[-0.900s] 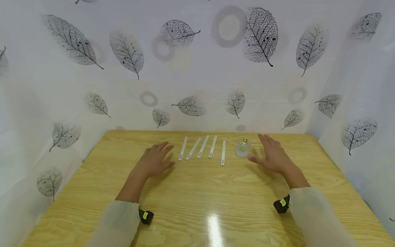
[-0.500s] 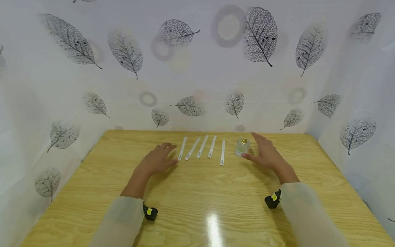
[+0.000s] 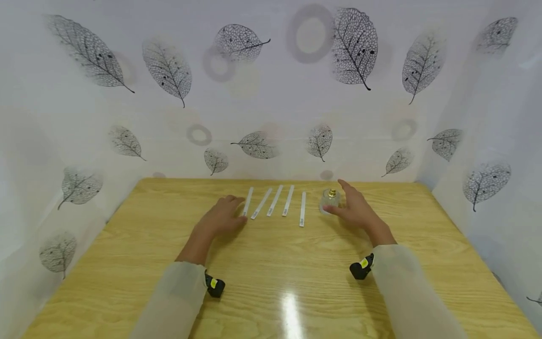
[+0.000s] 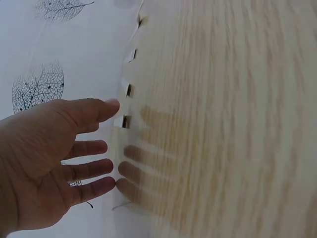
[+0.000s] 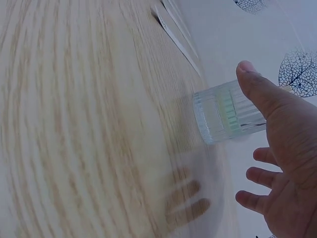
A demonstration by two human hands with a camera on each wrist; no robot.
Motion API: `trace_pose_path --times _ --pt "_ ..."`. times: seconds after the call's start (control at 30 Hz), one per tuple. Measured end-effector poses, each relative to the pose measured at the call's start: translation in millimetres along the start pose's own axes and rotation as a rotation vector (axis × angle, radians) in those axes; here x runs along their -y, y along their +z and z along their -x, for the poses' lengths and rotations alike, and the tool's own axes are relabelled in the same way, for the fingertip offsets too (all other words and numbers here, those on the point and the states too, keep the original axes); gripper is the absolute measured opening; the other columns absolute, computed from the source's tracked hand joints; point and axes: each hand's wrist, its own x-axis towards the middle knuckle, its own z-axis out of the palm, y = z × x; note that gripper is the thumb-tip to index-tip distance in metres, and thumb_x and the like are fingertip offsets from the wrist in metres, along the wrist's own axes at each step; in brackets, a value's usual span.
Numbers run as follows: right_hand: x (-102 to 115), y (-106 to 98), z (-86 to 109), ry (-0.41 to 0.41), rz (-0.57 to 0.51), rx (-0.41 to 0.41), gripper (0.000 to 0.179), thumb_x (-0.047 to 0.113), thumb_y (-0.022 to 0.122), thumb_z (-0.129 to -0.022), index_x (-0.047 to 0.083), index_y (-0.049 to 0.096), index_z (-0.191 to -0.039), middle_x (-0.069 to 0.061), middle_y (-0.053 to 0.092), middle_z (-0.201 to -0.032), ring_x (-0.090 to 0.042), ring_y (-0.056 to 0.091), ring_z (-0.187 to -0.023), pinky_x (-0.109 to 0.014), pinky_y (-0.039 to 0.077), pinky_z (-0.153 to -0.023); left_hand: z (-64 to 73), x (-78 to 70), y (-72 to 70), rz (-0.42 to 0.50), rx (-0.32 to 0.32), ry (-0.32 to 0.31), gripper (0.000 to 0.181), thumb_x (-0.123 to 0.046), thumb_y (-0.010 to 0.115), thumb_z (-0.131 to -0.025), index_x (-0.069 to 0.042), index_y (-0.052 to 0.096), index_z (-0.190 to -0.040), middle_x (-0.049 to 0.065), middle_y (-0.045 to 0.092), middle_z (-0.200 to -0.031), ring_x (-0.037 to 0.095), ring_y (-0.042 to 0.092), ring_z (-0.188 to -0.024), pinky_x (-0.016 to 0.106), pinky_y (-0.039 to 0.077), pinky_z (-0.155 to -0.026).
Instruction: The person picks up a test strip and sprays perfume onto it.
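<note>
In the head view a clear ribbed glass perfume bottle (image 3: 328,197) with a gold neck stands upright toward the back of the table. My right hand (image 3: 357,209) is beside it on the right, thumb overlapping its front and fingers spread apart. The right wrist view has the thumb across the upper part of the bottle (image 5: 218,116), the other fingers loosely extended. Left of the bottle lie several thin white paper strips (image 3: 274,201) with small dark print at their near ends. My left hand (image 3: 221,217) reaches the leftmost strip (image 3: 249,200), its fingers extended and partly covering it.
The wood-grain table (image 3: 262,273) ends at a back wall covered by a pale leaf-patterned cloth (image 3: 271,103), which also hangs at both sides. Black wrist cameras (image 3: 215,285) sit at the cuffs of the light sleeves.
Both hands have moved inward: the left hand rightward to the leftmost strip, the right hand leftward to the bottle, its thumb now in front of the glass. Strips and bottle stay in place.
</note>
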Motion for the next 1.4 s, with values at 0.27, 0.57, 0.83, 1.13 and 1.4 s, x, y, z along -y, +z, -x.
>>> trace_pose_path --times 0.27,0.57,0.83,1.13,1.4 --pt "4 6 -5.9 0.019 -0.040 -0.037 0.101 0.049 0.072 -0.094 0.004 0.013 -0.163 -0.029 0.035 -0.158 -0.051 0.034 -0.143 -0.067 0.032 -0.113 -12.4 -6.2 -2.4 0.021 0.001 -0.056 0.066 -0.024 0.071 -0.096 0.003 0.044 -0.150 0.026 0.052 -0.141 0.041 0.051 -0.130 0.052 0.041 -0.111" --pt "3 13 -11.7 0.052 -0.147 -0.019 0.102 0.044 0.078 -0.091 0.009 0.016 -0.164 -0.030 0.037 -0.156 -0.051 0.041 -0.139 -0.066 0.037 -0.110 -14.8 -7.4 -8.9 0.082 0.019 -0.093 0.069 -0.016 0.076 -0.091 0.002 0.044 -0.150 0.024 0.060 -0.131 0.039 0.057 -0.123 0.052 0.046 -0.106" --pt "2 24 -18.5 0.074 -0.225 -0.049 0.105 0.038 0.082 -0.088 0.013 0.014 -0.165 -0.031 0.032 -0.158 -0.051 0.034 -0.143 -0.068 0.029 -0.113 -14.5 -3.9 -8.0 0.189 0.023 -0.112 0.071 0.006 0.066 -0.084 0.002 0.043 -0.151 0.024 0.063 -0.129 0.037 0.061 -0.118 0.048 0.051 -0.098" --pt "1 32 -20.9 0.083 -0.373 -0.115 0.094 0.020 0.081 -0.090 0.012 0.022 -0.163 -0.024 0.041 -0.156 -0.046 0.039 -0.141 -0.062 0.030 -0.116 -18.0 -3.9 -6.3 0.210 -0.010 -0.149 0.073 0.010 0.061 -0.080 0.003 0.044 -0.151 0.024 0.063 -0.130 0.037 0.061 -0.117 0.046 0.052 -0.096" --pt "3 34 -19.6 0.086 -0.432 -0.107 0.095 0.020 0.079 -0.092 0.017 0.017 -0.165 -0.023 0.045 -0.153 -0.046 0.039 -0.141 -0.062 0.030 -0.116 -17.6 -3.8 -6.4 0.249 -0.015 -0.174 0.073 0.009 0.062 -0.082 0.002 0.043 -0.152 0.025 0.060 -0.135 0.039 0.059 -0.122 0.044 0.052 -0.092"
